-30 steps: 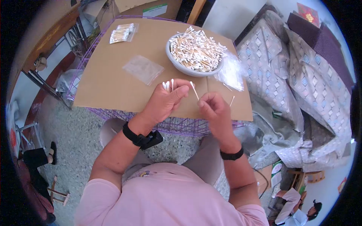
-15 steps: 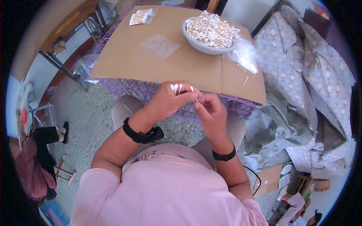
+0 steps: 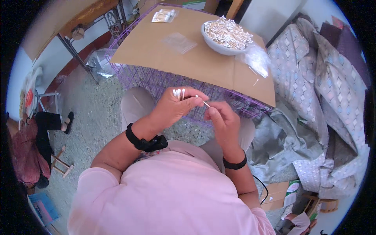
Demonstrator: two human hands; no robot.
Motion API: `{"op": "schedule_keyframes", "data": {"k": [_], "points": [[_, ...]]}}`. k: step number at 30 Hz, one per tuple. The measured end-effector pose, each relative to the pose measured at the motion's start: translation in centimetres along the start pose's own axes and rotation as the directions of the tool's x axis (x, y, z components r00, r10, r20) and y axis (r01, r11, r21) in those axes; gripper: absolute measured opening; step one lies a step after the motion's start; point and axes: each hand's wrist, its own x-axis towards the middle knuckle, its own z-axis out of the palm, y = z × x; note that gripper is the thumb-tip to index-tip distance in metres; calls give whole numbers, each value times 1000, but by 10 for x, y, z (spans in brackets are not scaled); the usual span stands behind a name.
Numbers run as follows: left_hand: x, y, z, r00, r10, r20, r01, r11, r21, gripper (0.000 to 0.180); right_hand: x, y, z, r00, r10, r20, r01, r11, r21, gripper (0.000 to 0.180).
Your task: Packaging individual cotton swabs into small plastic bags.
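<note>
Several cotton swabs (image 3: 178, 94) stick up white-tipped from my left hand (image 3: 176, 105), which is closed around them. My right hand (image 3: 224, 120) pinches the lower end of a single cotton swab (image 3: 206, 103); its upper end meets my left thumb and fingertips. Both hands are in front of the near edge of a cardboard sheet (image 3: 164, 56). On that sheet, a pale bowl (image 3: 219, 48) is heaped with loose cotton swabs (image 3: 227, 34). A clear plastic bag (image 3: 180, 42) lies flat left of the bowl, and a bag of swabs (image 3: 163, 15) lies at the far left.
Crumpled clear plastic bags (image 3: 256, 60) lie beside the bowl, near a stray swab (image 3: 255, 82). The cardboard rests on a purple wire cage (image 3: 137, 76). Patterned grey fabric (image 3: 297, 62) drapes at the right. A seated person (image 3: 29, 150) is at the left, near a small wooden stool (image 3: 62, 161).
My right hand has drawn slightly away to the lower right, and the single swab now slants between both hands. The view has shifted, so the tabletop appears higher and further right.
</note>
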Motion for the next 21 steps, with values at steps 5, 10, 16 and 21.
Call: {"op": "schedule_keyframes", "data": {"k": [5, 10, 16, 21], "points": [[-18, 3, -19, 1000, 24, 16, -23, 1000, -7, 17, 3, -6, 18, 998, 9, 68, -6, 999, -38, 5], [-36, -7, -47, 1000, 23, -4, -24, 981, -194, 19, 11, -22, 49, 961, -267, 77, 277, 927, -253, 6], [-45, -7, -69, 996, 75, -46, -83, 977, -197, 22, 8, -21, 68, 995, 2, 98, -3, 1000, 13, 10], [-35, -9, -65, 995, -97, -2, 96, 992, -80, 20, 27, -30, 55, 966, -221, 133, 243, 954, -176, 8]]}}
